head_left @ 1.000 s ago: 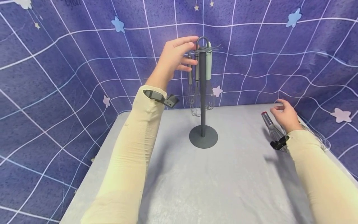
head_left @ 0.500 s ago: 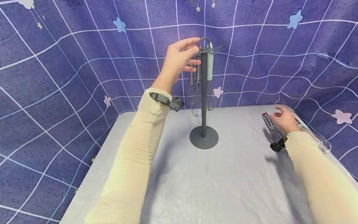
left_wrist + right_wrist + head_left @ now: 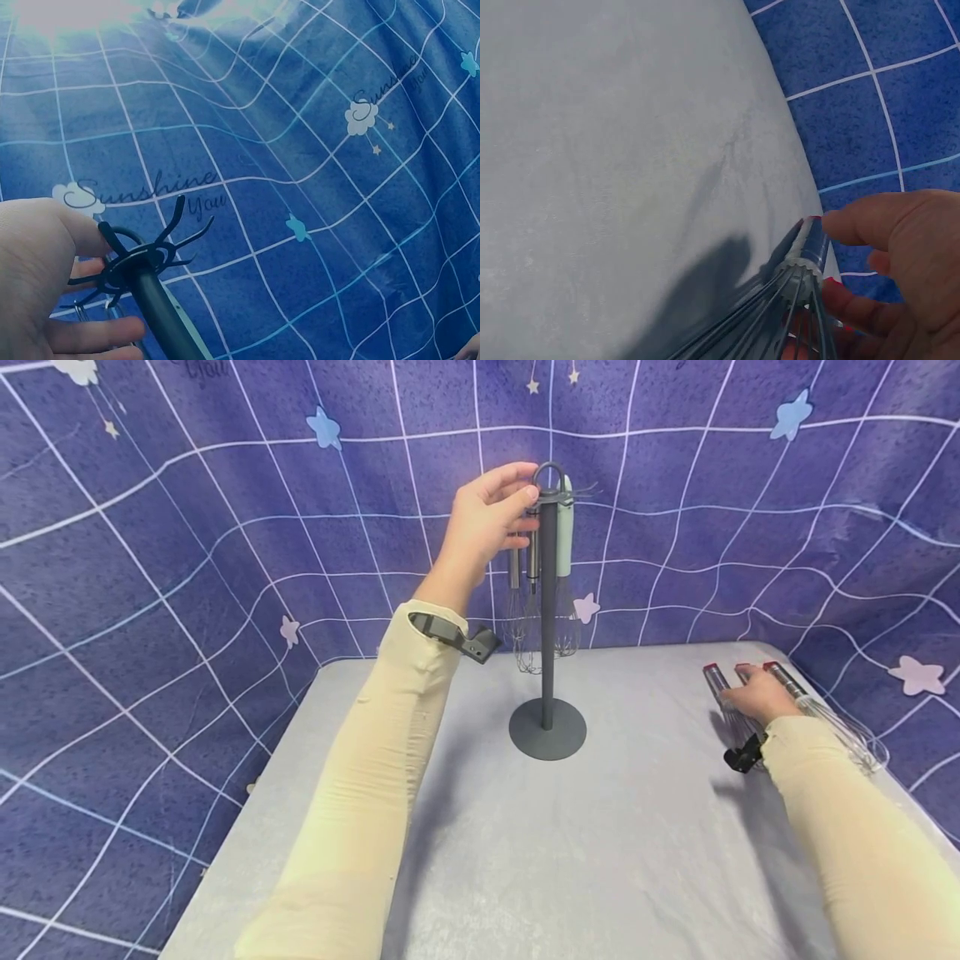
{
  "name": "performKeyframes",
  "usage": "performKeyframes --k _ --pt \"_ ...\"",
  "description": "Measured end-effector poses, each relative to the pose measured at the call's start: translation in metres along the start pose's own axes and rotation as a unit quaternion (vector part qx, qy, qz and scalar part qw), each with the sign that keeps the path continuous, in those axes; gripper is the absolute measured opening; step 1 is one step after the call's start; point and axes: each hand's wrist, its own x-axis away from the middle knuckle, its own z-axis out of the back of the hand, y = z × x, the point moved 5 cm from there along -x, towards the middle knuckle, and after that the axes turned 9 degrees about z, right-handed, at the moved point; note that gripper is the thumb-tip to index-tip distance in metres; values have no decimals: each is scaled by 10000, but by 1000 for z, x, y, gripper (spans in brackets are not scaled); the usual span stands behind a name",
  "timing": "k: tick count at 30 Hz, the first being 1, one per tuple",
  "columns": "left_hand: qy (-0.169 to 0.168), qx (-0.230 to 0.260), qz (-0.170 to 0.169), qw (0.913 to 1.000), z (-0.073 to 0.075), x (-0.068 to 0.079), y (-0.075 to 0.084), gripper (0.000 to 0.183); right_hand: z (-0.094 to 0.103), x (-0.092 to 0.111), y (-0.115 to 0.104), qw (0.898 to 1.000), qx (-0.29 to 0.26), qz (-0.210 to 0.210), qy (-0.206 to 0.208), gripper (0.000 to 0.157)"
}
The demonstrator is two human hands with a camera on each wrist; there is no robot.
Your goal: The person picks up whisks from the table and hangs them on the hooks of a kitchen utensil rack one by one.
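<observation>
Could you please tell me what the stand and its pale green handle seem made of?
Stand: probably metal with a matte dark-grey coating, judging by its dull, even surface. Pale green handle: likely plastic, perhaps silicone; it looks smooth and evenly coloured.

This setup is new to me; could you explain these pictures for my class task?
No machine here: a person works bare-handed. The wide view is from a head-worn camera, the others from each wrist. The left hand holds the top of a dark grey, round-based stand bearing hanging wire whisks, one with a pale green handle. On the pale grey tabletop lie wire whisks with silver, red-ended handles. The right hand is at these; whether it grips one is unclear.
</observation>
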Motion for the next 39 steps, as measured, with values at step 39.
performKeyframes --k 39 --pt "676 217 -182 9973 -11 -3 -1 19 -13 1 5 9973 600 -320 -286 70"
